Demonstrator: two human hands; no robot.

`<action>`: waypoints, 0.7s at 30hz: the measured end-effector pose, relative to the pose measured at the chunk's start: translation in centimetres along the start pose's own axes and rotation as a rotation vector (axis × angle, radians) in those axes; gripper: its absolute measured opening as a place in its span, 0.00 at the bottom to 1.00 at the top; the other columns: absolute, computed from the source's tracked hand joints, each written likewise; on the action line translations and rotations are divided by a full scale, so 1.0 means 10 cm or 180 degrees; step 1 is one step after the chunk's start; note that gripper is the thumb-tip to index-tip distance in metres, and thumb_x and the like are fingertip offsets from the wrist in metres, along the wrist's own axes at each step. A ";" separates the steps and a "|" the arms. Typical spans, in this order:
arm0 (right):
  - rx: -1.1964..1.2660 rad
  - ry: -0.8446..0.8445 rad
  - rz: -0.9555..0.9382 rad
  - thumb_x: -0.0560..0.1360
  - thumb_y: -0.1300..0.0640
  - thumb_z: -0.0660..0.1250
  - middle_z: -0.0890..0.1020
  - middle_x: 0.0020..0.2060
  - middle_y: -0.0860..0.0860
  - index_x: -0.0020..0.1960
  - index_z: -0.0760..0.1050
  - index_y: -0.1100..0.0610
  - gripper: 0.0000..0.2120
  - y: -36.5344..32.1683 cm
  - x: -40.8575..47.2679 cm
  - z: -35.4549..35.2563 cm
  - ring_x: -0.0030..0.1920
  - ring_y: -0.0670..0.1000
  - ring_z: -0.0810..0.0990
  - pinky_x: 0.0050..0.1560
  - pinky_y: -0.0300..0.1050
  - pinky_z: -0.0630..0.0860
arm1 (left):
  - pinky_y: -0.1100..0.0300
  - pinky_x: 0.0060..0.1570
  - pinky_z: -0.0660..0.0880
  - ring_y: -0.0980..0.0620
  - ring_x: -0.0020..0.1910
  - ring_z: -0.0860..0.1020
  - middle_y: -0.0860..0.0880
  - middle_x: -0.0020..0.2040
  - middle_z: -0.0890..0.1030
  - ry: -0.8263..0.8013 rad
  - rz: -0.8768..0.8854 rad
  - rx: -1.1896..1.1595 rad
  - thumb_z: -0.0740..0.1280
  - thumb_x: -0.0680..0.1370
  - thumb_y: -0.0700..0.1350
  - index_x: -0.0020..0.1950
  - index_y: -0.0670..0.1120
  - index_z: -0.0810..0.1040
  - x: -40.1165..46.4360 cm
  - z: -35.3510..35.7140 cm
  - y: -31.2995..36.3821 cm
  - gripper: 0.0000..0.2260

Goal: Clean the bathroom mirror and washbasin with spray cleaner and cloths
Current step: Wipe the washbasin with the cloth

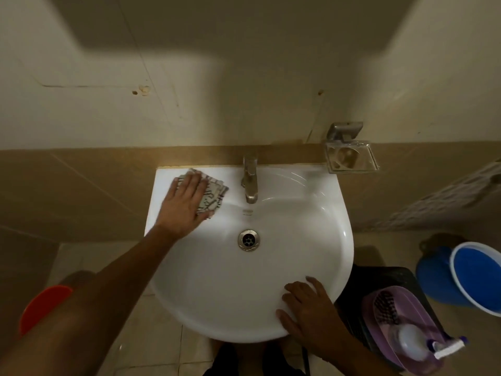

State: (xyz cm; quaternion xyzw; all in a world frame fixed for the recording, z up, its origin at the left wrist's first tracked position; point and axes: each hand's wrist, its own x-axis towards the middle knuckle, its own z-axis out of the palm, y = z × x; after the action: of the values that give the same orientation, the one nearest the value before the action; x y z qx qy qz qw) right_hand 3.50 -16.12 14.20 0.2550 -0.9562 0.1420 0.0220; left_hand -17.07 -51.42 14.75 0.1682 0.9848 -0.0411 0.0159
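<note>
We look straight down on the white washbasin (206,280), which fills the middle of the view beneath a beige wall. At three o'clock, on the floor, stands a blue bucket (477,275). At eight o'clock an orange-red round object (43,305) shows behind our left forearm; we cannot tell what it is. At four o'clock a purple tray (385,299) sits on a dark stool, holding a brush and the spray cleaner bottle (414,346), which lies on its side. Our left hand (184,204), at ten o'clock on the basin's back ledge, lies flat with fingers straight, pressing the patterned cloth (214,196) against the porcelain just left of the tap. Our right hand (309,308) rests open on the front rim at five o'clock, fingers spread. A clear soap dish (349,156) hangs on the wall at one o'clock. The chrome tap (250,180) stands at twelve o'clock, the drain (249,240) at the bowl's centre.
</note>
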 end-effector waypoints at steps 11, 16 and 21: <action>0.0015 -0.0076 0.0204 0.82 0.41 0.52 0.82 0.59 0.52 0.54 0.82 0.53 0.23 0.50 -0.15 -0.09 0.61 0.53 0.79 0.71 0.55 0.61 | 0.37 0.77 0.50 0.36 0.79 0.53 0.35 0.79 0.57 0.0513 -0.0364 -0.0667 0.58 0.81 0.55 0.80 0.39 0.54 0.06 0.04 1.41 0.33; 0.0172 0.0002 0.0164 0.80 0.42 0.57 0.82 0.59 0.52 0.53 0.81 0.54 0.19 0.53 -0.17 -0.04 0.61 0.53 0.79 0.71 0.54 0.62 | 0.35 0.74 0.56 0.35 0.76 0.62 0.36 0.76 0.65 0.0384 -0.0208 -0.0751 0.71 0.76 0.51 0.77 0.39 0.62 0.25 0.01 1.98 0.35; 0.0189 -0.0078 0.0208 0.81 0.42 0.56 0.81 0.59 0.50 0.53 0.81 0.52 0.19 0.54 -0.15 -0.08 0.62 0.52 0.77 0.70 0.55 0.64 | 0.40 0.77 0.51 0.37 0.78 0.59 0.37 0.77 0.63 0.0358 -0.0272 -0.0946 0.64 0.80 0.52 0.78 0.39 0.61 0.72 -0.11 2.30 0.31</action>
State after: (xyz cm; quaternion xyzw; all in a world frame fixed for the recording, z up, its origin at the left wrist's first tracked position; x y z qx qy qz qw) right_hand 2.12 -10.69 13.41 0.2259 -0.9596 0.1678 -0.0019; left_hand -16.25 -27.30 13.82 0.1240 0.9856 0.1138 -0.0163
